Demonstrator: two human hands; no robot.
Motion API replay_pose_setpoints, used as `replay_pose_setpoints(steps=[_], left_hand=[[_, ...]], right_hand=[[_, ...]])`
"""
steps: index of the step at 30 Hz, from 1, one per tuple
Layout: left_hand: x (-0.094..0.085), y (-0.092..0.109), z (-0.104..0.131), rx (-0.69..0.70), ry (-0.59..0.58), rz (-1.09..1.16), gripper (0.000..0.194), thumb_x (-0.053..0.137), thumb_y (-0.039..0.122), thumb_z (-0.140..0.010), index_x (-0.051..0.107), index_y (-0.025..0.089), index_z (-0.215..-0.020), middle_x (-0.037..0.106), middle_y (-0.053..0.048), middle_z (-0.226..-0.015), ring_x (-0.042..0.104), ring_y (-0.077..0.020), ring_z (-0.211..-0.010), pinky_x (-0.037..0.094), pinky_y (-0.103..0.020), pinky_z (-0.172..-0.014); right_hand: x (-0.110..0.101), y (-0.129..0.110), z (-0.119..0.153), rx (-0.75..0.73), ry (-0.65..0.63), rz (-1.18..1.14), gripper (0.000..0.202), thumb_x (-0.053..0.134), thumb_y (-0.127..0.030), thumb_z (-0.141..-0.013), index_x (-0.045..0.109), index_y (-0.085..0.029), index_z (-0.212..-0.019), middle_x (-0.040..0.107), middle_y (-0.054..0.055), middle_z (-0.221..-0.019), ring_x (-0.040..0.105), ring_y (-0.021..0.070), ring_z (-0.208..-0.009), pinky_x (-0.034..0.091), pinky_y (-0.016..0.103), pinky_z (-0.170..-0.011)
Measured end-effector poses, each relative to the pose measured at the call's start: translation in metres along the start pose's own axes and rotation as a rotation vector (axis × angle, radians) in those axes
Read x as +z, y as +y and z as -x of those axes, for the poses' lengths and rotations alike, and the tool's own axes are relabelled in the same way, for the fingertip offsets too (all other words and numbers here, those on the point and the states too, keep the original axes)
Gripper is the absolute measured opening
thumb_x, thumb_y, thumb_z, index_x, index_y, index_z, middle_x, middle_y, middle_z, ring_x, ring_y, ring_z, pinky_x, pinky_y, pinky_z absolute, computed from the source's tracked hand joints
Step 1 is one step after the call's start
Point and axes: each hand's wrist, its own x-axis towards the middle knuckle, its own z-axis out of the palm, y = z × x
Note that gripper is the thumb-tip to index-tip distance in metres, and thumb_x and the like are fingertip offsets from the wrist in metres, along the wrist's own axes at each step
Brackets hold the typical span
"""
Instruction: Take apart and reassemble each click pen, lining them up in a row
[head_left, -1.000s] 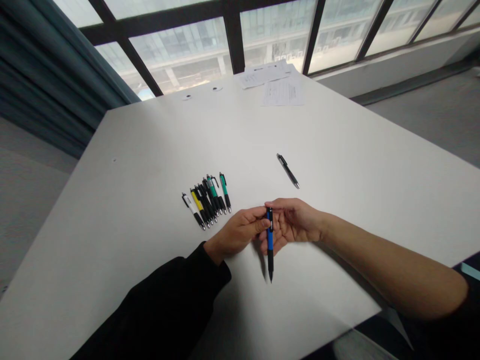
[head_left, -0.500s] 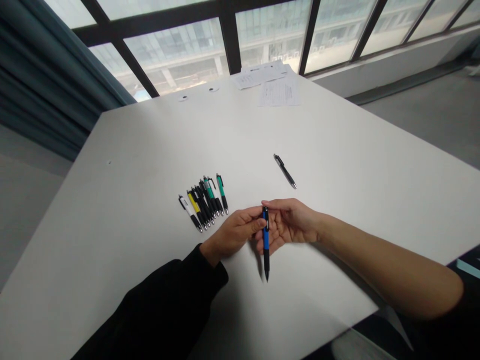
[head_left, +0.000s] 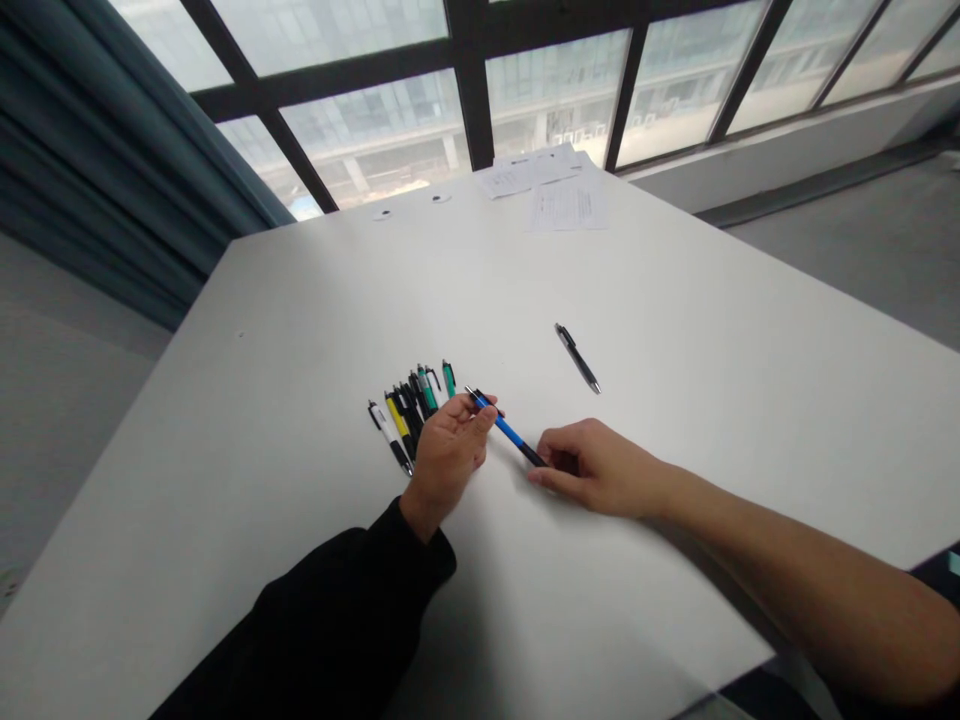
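A blue and black pen (head_left: 510, 431) slants between my two hands above the white table. My left hand (head_left: 450, 447) pinches its clip end between thumb and fingers. At the lower black end, the fingers of my right hand (head_left: 592, 465) are closed round the tip. Several pens lie side by side left of and partly behind my left hand, among them a white and black pen (head_left: 388, 436), a yellow and black pen (head_left: 400, 424) and a green one (head_left: 448, 377). A single black pen (head_left: 577, 358) rests apart, beyond my right hand.
Printed papers (head_left: 568, 203) lie at the far edge of the white table (head_left: 315, 330), near the window. Two small white pieces with dark spots sit left of them. A blue-grey curtain (head_left: 112, 150) hangs at the left.
The blue pen has turned from pointing toward me to slanting down to the right. My right hand has moved from its clip end to its tip. The view has shifted slightly.
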Motion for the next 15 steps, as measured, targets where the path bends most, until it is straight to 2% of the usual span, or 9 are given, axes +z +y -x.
replay_pose_setpoints(steps=[2,5,7,10,12,15], left_hand=[[0.000,0.000,-0.002,0.023,0.051,-0.005,0.036,0.085,0.041,-0.075,0.068,0.015,-0.093,0.060,0.003,-0.071,0.032,0.0001,-0.040,0.022,-0.014,-0.035],[-0.002,0.001,-0.003,0.032,0.083,-0.054,0.038,0.084,0.043,-0.075,0.068,0.015,-0.096,0.058,0.004,-0.069,0.032,0.0004,-0.038,0.022,-0.014,-0.033],[-0.004,0.001,-0.002,0.059,0.119,-0.109,0.045,0.083,0.043,-0.076,0.067,0.016,-0.108,0.061,0.003,-0.076,0.034,0.0001,-0.038,0.024,-0.014,-0.033],[-0.009,0.001,0.000,0.136,0.176,-0.205,0.056,0.080,0.042,-0.080,0.059,0.020,-0.127,0.064,0.001,-0.090,0.039,-0.0008,-0.041,0.028,-0.016,-0.033],[-0.012,0.001,0.002,0.200,0.166,-0.293,0.052,0.077,0.040,-0.083,0.058,0.020,-0.127,0.062,0.003,-0.089,0.041,-0.0014,-0.042,0.029,-0.017,-0.035],[-0.015,0.002,0.003,0.346,0.130,-0.511,0.036,0.073,0.035,-0.086,0.060,0.019,-0.116,0.060,0.005,-0.080,0.043,-0.0033,-0.046,0.034,-0.017,-0.043]], right_hand=[[-0.003,0.001,0.001,-0.085,0.017,0.247,0.029,0.057,-0.037,-0.097,0.061,-0.016,-0.077,0.060,0.002,-0.066,0.047,0.0113,-0.057,0.033,0.026,-0.058],[-0.007,0.004,-0.003,-0.081,0.014,0.467,0.032,0.046,-0.037,-0.103,0.065,-0.015,-0.087,0.068,0.006,-0.076,0.056,0.0154,-0.064,0.033,0.028,-0.061],[-0.010,0.008,-0.006,0.014,0.049,0.590,0.035,0.041,-0.038,-0.105,0.066,-0.016,-0.094,0.072,0.009,-0.082,0.062,0.0189,-0.068,0.032,0.029,-0.061],[-0.017,0.017,-0.012,0.235,0.149,0.744,0.042,0.034,-0.042,-0.107,0.065,-0.017,-0.095,0.074,0.011,-0.083,0.067,0.0238,-0.070,0.029,0.030,-0.057],[-0.023,0.022,-0.014,0.346,0.210,0.804,0.047,0.031,-0.045,-0.107,0.066,-0.017,-0.093,0.075,0.012,-0.083,0.069,0.0260,-0.070,0.028,0.031,-0.056],[-0.030,0.028,-0.015,0.429,0.279,0.840,0.050,0.028,-0.046,-0.107,0.067,-0.016,-0.095,0.075,0.013,-0.084,0.071,0.0278,-0.072,0.030,0.031,-0.055]])
